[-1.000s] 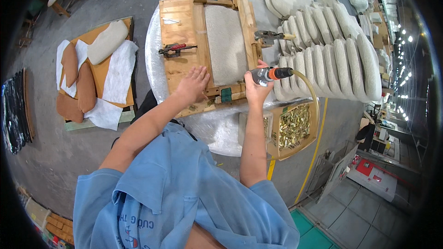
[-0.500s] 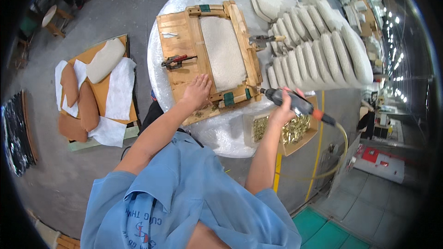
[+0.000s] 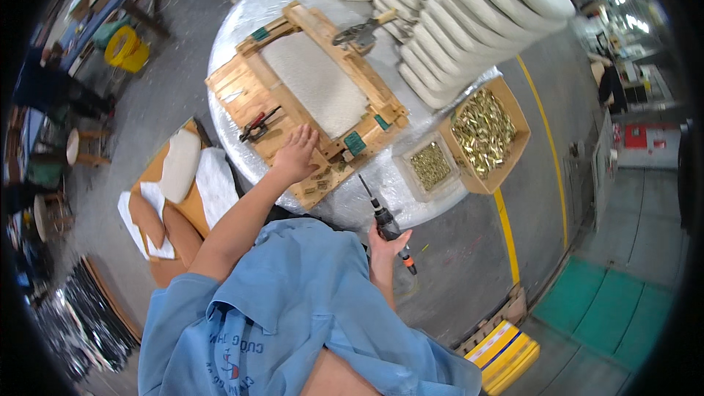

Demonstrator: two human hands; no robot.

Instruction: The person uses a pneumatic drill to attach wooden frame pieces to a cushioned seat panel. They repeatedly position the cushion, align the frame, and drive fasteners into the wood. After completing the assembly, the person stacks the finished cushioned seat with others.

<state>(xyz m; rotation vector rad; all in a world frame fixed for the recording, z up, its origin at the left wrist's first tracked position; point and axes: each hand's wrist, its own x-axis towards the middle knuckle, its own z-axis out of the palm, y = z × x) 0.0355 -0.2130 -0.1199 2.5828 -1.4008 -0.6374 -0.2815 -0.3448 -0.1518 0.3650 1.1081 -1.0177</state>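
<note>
My left hand (image 3: 297,154) lies flat, fingers stretched out, on the near part of a wooden jig (image 3: 275,95). A light, rectangular fabric-covered pad (image 3: 315,84) sits inside the jig's frame. Several small metal pieces (image 3: 317,183) lie on the jig's near corner. My right hand (image 3: 383,247) is wrapped round a dark power drill (image 3: 384,218), whose long bit points up toward the table. The drill is apart from the jig, at the table's near edge. A red-handled toggle clamp (image 3: 258,125) sits on the jig's left; another clamp (image 3: 363,33) is on its far right side.
A cardboard box (image 3: 506,160) of brass-coloured fittings and a clear tub (image 3: 449,183) of small fittings stand right of the jig. Stacked light pads (image 3: 477,22) fill the table's far right. Brown and light pads lie on a lower stand (image 3: 154,172) at left. A yellow bucket (image 3: 126,50) stands beyond.
My right hand has brought the drill from the jig's near right corner back toward my body. My left hand stays on the jig. The view has turned, showing the fittings box fully.
</note>
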